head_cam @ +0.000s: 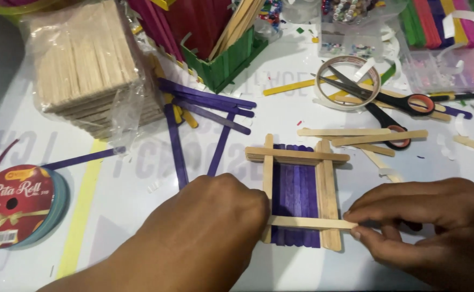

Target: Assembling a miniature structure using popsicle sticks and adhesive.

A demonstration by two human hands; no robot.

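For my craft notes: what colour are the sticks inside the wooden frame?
Purple sticks, laid side by side within the plain wood frame; the head view shows them clearly.

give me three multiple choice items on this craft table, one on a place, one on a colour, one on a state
1. Where are the scissors?
A. beyond the panel, to its right
B. on the ribbon roll
C. in the left hand

2. What colour are the panel's middle sticks?
A. green
B. purple
C. red

3. How is the bottom cross stick held?
A. lying untouched
B. lifted by one hand
C. pressed at both ends by the left hand and right hand

Answers: 1 A, they rest partly on the tape ring; 2 B, purple shows between plain rails; 3 C, fingers meet each end.
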